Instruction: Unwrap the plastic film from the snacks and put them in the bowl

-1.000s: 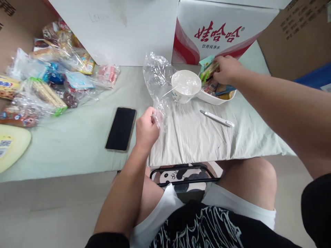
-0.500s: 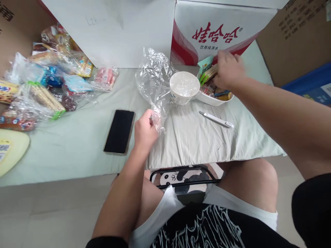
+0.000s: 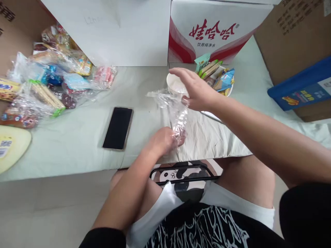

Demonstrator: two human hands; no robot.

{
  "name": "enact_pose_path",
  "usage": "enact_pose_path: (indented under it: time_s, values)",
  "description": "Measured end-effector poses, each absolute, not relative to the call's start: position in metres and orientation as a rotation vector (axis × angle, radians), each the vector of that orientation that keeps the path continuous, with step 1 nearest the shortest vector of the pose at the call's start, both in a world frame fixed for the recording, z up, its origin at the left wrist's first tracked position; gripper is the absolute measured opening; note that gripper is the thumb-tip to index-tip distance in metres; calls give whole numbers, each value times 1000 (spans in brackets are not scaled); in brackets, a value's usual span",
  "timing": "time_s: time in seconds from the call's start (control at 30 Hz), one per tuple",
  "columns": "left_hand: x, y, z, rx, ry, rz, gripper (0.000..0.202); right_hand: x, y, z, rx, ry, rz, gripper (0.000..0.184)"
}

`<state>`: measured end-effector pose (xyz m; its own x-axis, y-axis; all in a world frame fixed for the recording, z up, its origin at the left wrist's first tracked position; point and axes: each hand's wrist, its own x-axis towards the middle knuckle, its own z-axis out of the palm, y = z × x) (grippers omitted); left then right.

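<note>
Plastic bag [image 3: 179,119], clear and crumpled, is grasped by the left hand [image 3: 167,139] over the bench [image 3: 77,137], near the white cup [image 3: 174,84]. The right hand [image 3: 198,90] looks released, fingers extended just beside the bag's far end.

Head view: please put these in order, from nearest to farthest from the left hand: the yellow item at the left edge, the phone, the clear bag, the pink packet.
1. Clear bag: held in the left hand.
2. Phone: lying to the hand's left.
3. Pink packet: left and farther back, beyond the phone.
4. Yellow item: at the left edge.
</note>
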<state>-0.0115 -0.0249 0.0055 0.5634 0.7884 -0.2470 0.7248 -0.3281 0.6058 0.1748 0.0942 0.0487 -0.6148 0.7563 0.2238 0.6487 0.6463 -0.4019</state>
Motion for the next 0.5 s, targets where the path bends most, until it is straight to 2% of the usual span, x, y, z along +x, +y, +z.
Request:
enact_pose_path:
  time_s: [0.1, 0.27, 0.5]
  values:
    - [-3, -29, 7, 2269, 1061, 2, 20, 162, 102, 53, -1034, -2678, 405, 80]
    - [-13, -28, 5, 2260, 1059, 105, 16, 184, 81, 60, -936, -2711, 342, 48]
    - [-12, -29, 1, 2140, 1054, 188, 17, 201, 72, 45, -1077, -2541, 194, 68]
